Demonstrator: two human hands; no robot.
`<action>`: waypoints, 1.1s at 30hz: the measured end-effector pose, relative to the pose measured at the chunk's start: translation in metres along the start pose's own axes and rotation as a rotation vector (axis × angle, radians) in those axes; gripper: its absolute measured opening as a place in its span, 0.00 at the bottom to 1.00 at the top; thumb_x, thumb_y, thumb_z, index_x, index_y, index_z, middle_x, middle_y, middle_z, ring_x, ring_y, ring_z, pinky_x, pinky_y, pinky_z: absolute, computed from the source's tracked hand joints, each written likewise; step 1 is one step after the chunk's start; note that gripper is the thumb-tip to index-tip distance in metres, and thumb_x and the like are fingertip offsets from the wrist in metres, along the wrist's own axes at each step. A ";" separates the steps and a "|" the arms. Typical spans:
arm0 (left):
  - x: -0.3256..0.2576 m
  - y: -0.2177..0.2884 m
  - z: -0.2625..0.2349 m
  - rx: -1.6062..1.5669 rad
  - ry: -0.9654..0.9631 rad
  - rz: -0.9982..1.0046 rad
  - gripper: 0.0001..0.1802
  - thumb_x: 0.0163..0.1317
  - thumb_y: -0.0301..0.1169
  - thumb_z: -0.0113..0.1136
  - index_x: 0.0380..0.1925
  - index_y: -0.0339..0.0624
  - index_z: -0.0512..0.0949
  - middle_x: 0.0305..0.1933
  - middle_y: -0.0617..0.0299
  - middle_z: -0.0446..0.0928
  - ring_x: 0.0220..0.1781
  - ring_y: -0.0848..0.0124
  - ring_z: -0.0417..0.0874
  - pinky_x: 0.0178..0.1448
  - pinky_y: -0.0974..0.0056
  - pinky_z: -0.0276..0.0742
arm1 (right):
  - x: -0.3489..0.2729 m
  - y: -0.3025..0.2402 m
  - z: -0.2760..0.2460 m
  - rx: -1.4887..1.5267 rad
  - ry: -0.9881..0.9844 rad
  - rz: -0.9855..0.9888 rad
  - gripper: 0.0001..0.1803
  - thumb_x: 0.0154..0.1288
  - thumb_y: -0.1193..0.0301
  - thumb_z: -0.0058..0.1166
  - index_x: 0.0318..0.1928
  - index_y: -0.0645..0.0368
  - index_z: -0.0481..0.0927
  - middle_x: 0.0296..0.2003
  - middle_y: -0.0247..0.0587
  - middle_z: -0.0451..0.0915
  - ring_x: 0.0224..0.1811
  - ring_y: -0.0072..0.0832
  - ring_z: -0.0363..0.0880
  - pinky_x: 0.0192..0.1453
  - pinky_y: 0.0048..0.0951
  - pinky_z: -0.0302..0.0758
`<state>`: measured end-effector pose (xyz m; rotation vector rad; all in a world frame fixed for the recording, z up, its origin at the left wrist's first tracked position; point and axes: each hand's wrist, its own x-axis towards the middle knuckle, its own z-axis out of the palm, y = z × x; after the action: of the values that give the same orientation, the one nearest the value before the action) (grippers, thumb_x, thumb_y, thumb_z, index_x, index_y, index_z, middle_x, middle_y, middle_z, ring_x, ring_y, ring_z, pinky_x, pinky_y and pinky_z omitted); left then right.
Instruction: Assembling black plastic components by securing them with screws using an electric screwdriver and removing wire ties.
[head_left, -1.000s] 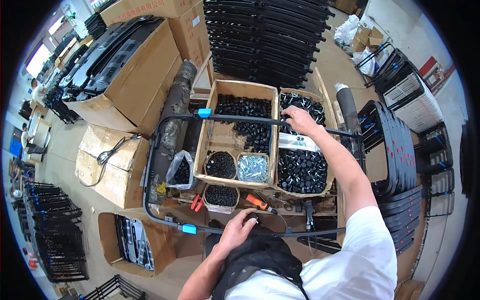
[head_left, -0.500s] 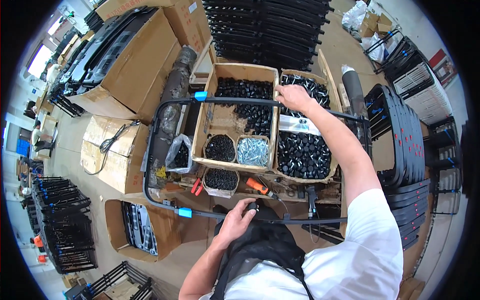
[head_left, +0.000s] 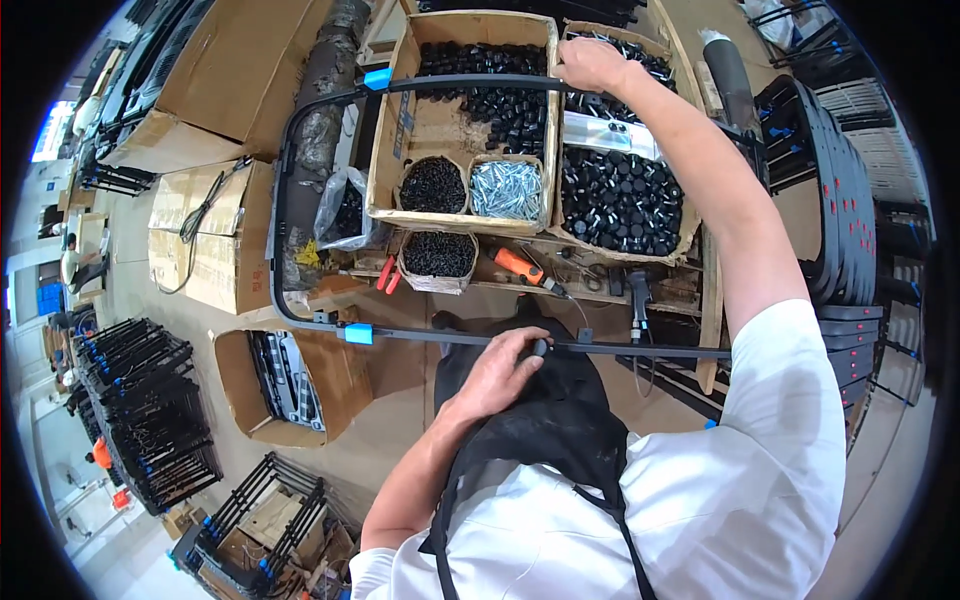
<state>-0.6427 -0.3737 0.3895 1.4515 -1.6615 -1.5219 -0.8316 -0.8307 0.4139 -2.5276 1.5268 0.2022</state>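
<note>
A large black tubular frame (head_left: 445, 343) with rounded corners and blue clips lies across the boxes of parts and in front of my body. At its near rail, my left hand (head_left: 497, 372) is closed on a small black round-headed knob (head_left: 540, 348). My right hand (head_left: 597, 66) reaches to the far rail, its fingers curled round it beside the wall between two boxes; the fingertips are partly hidden. Under the frame, one box (head_left: 400, 130) has black knobs, a tub of small black screws (head_left: 433, 186) and a tub of silver screws (head_left: 506, 190).
More knobs with studs (head_left: 620, 205) fill the right-hand box. An orange-handled tool (head_left: 520, 265), red-handled pliers (head_left: 388, 273) and another tub of black screws (head_left: 440, 255) sit along the near edge. Cartons (head_left: 205, 235) stand left; stacked black frames (head_left: 850, 200) stand right.
The view has tilted, so the boxes and frame sit higher in the picture. My left hand has moved slightly right along the near rail with the knob. My right hand stays at the far rail.
</note>
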 end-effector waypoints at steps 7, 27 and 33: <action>0.008 -0.004 0.005 0.236 -0.022 0.318 0.20 0.66 0.28 0.65 0.58 0.42 0.77 0.59 0.49 0.80 0.64 0.47 0.78 0.69 0.49 0.74 | 0.004 0.006 0.009 0.004 0.170 0.058 0.24 0.72 0.52 0.55 0.48 0.61 0.87 0.51 0.58 0.86 0.53 0.53 0.87 0.58 0.51 0.84; 0.012 -0.012 0.015 0.294 -0.064 0.293 0.19 0.72 0.27 0.52 0.62 0.47 0.76 0.55 0.51 0.80 0.61 0.53 0.80 0.64 0.51 0.72 | -0.010 -0.016 0.000 -0.036 0.080 -0.187 0.20 0.65 0.73 0.56 0.56 0.62 0.70 0.52 0.61 0.78 0.51 0.59 0.85 0.53 0.54 0.84; 0.016 0.010 0.001 0.289 -0.272 0.144 0.16 0.74 0.28 0.51 0.60 0.47 0.76 0.54 0.47 0.81 0.58 0.48 0.82 0.61 0.47 0.77 | 0.000 -0.003 0.003 -0.151 0.099 -0.160 0.17 0.73 0.65 0.49 0.54 0.63 0.75 0.42 0.56 0.87 0.46 0.53 0.88 0.51 0.52 0.85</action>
<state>-0.6528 -0.3887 0.3933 1.2687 -2.1742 -1.4989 -0.8286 -0.8286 0.4116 -2.8028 1.3817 0.1781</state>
